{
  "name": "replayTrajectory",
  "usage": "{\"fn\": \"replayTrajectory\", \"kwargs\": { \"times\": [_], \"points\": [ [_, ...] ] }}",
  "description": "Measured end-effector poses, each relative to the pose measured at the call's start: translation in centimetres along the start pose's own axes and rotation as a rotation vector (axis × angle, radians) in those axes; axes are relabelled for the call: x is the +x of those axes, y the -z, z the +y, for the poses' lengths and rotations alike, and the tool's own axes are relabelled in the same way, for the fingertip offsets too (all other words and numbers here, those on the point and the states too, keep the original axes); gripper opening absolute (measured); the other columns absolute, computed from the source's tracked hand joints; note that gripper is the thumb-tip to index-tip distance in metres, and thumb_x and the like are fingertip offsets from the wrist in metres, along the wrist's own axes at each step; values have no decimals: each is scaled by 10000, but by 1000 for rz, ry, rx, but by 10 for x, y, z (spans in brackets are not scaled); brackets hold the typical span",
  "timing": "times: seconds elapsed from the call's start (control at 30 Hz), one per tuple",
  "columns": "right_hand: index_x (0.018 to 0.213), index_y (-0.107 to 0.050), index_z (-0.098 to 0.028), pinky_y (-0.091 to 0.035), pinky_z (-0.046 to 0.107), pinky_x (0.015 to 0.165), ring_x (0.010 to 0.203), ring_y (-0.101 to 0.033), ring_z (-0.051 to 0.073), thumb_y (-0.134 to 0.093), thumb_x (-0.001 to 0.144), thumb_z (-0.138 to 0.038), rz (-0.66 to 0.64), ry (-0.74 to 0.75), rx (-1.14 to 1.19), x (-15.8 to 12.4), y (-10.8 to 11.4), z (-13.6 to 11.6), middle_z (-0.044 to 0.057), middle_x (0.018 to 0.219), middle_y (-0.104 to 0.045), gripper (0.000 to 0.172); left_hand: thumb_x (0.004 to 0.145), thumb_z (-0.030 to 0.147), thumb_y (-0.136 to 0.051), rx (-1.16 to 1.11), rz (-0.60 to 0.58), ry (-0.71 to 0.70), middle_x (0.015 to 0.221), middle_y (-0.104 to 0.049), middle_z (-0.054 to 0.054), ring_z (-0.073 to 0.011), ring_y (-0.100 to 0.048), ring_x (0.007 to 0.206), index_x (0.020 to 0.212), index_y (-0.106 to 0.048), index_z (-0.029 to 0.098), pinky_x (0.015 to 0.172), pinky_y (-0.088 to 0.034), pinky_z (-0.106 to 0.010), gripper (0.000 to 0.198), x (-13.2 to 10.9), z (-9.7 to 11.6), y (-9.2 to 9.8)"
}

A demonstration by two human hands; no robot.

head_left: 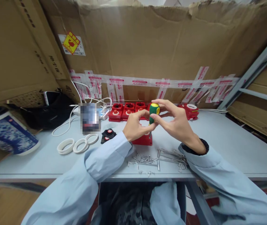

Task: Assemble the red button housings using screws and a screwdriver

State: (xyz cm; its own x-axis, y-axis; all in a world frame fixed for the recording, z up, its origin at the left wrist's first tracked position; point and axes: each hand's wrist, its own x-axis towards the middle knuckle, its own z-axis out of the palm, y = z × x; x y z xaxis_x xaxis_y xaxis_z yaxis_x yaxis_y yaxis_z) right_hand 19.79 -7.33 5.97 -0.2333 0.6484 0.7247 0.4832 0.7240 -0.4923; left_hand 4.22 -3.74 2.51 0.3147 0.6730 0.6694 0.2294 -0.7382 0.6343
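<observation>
Driver (154, 109) stands nearly upright between the two hands I watch from afar, its long axis running down from a green and yellow handle to a thin shaft, the top leaning slightly right. What I mind most is how that shaft meets the red case (142, 140): the case lies on the table (231, 134) below the fingers, a little toward the left, and the shaft comes down by its right-hand end. I cannot tell whether the tip touches it. The right hand (176, 120) grips the handle from the right, thumb and fingers closed on its upper part; the left hand (135, 125) comes in from the other side, thumb and finger closed round the lower handle. The left hand sits nearer the case and hides much of its top from me. Toward the near edge I see loose screws (147, 158) and metal rods (170, 155), the rods reaching toward the right sleeve (220, 168). Behind the hands runs a row of red units (128, 111), and another red part (191, 113) sits past the right hand. Off left are a black part (108, 134), white rings (66, 146), a bag (37, 114) and a cup (16, 134), all well apart from the driver.
</observation>
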Motion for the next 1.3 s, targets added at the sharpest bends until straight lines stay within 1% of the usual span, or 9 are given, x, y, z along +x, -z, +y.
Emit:
{"fn": "replayTrajectory", "kwargs": {
  "times": [0.17,0.37,0.47,0.73,0.9,1.0,1.1,1.2,1.3],
  "points": [
    [1018,-538,-210,-518,244,550,754,-608,150,-705,725,-301,134,-9,-82,1,-8,1,12,867,-619,349,646,268,-718,-39,22,6,698,-598,35,-102,-550,653,731,-509,174,608,-426,-222,244,-1,-3,-3],
    [1177,-517,-221,-544,287,766,968,-604,165,-603,824,-275,-38,7,34,1,4,-3,44,1069,-615,367,685,257,-676,-51,-43,42,714,-642,6,-119,-578,650,724,-570,154,612,-451,-239,153,-1,1,0],
    [1154,-562,-214,-534,314,808,912,-628,157,-573,847,-268,-80,24,55,2,7,-3,45,1066,-641,312,695,211,-656,-25,-73,19,733,-660,8,-127,-599,684,776,-613,158,686,-475,-259,106,0,1,1],
    [918,-597,-187,-497,295,639,692,-565,147,-686,749,-381,149,13,-166,3,-4,2,24,813,-612,272,653,331,-748,-29,-71,8,734,-616,2,-125,-575,685,765,-573,153,632,-462,-243,273,-1,-5,-2],
    [1115,-572,-208,-517,287,761,895,-607,160,-582,841,-307,-52,-19,9,3,5,-1,38,1022,-625,291,696,317,-692,-21,-103,71,683,-629,7,-102,-564,603,706,-558,149,538,-423,-205,215,-1,-5,-1],
    [1193,-533,-222,-506,309,852,972,-607,164,-547,862,-257,-164,-10,104,5,10,-3,40,1101,-611,333,722,291,-656,28,-139,71,660,-627,11,-105,-565,603,681,-564,149,582,-440,-222,174,0,-5,3],
    [1112,-542,-204,-517,299,805,883,-609,154,-601,825,-273,-158,-19,102,7,10,-3,33,1001,-612,300,720,322,-673,111,-263,10,799,-654,-19,-157,-599,746,808,-625,159,720,-468,-294,191,2,-11,7],
    [1004,-498,-202,-510,269,691,729,-566,122,-654,777,-276,-75,-40,60,7,4,-1,-8,838,-563,285,676,411,-734,169,-373,-65,1049,-633,-67,-238,-564,987,1032,-614,196,846,-442,-364,433,4,-19,10],
    [895,-426,-218,-452,241,576,613,-487,96,-669,755,-273,30,-51,-8,6,-5,1,-50,719,-473,286,720,412,-709,111,-365,-95,1058,-624,-70,-228,-559,988,1041,-598,193,841,-437,-347,404,5,-22,8]
  ]
}}
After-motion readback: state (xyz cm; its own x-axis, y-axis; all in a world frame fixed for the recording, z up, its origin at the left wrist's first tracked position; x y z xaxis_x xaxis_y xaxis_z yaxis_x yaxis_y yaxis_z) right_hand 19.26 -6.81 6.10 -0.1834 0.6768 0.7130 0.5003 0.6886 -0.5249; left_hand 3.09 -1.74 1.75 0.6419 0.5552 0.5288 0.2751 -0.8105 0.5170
